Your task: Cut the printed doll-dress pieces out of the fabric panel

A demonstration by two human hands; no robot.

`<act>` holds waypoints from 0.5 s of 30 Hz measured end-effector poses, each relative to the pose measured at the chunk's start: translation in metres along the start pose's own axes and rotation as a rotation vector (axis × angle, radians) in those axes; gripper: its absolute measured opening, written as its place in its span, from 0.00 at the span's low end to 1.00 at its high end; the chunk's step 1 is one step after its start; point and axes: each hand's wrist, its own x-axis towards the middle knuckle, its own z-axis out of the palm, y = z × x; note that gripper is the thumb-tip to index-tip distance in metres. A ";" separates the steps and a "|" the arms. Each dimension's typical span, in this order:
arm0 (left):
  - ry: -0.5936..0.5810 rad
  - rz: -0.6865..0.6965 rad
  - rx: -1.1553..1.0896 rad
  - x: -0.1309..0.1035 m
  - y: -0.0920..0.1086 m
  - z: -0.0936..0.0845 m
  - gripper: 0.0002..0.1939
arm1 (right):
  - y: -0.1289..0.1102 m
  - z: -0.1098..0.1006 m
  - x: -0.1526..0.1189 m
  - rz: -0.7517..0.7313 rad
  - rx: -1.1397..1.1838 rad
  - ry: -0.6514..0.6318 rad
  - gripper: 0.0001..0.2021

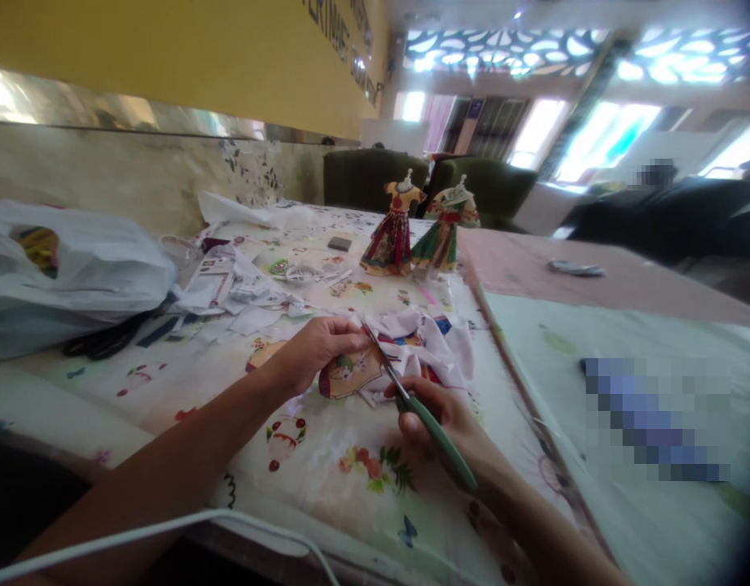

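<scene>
My left hand (317,350) pinches the edge of a printed fabric piece (353,374) with tan, red and blue patterns. In my right hand (439,415) are green-handled scissors (439,439), their blades pointing up and left beside the left fingertips, over the fabric. White cloth with blue and red print (451,350) lies crumpled just behind and to the right of the blades. Another tan cut piece (265,355) rests on the table, partly behind my left wrist.
Two small dressed forms (394,232) stand at the back. Paper scraps (228,281), black-handled scissors (109,338) and a white plastic bag (75,277) are on the left. A white cable (252,521) crosses the front. A blurred blue object (649,423) lies right.
</scene>
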 end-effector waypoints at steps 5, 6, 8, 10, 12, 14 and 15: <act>-0.003 0.000 0.026 -0.002 0.002 0.001 0.13 | -0.002 0.000 0.002 -0.057 -0.065 0.013 0.27; -0.007 -0.004 0.028 -0.002 0.002 0.001 0.13 | -0.002 0.000 0.002 -0.056 -0.076 0.016 0.26; -0.014 -0.016 0.025 -0.002 0.003 0.001 0.13 | -0.003 0.000 0.002 -0.049 -0.084 0.023 0.26; -0.020 -0.022 0.017 -0.002 0.002 0.001 0.13 | -0.003 0.001 0.002 -0.036 -0.074 0.024 0.25; -0.018 -0.019 0.015 -0.001 0.001 0.002 0.13 | -0.002 0.001 0.001 -0.029 -0.069 0.026 0.24; -0.008 -0.007 0.021 -0.001 0.001 0.002 0.12 | 0.000 0.002 0.001 -0.025 -0.069 0.026 0.24; -0.003 -0.003 0.024 -0.001 0.001 0.002 0.12 | 0.001 0.002 0.001 -0.023 -0.064 0.027 0.24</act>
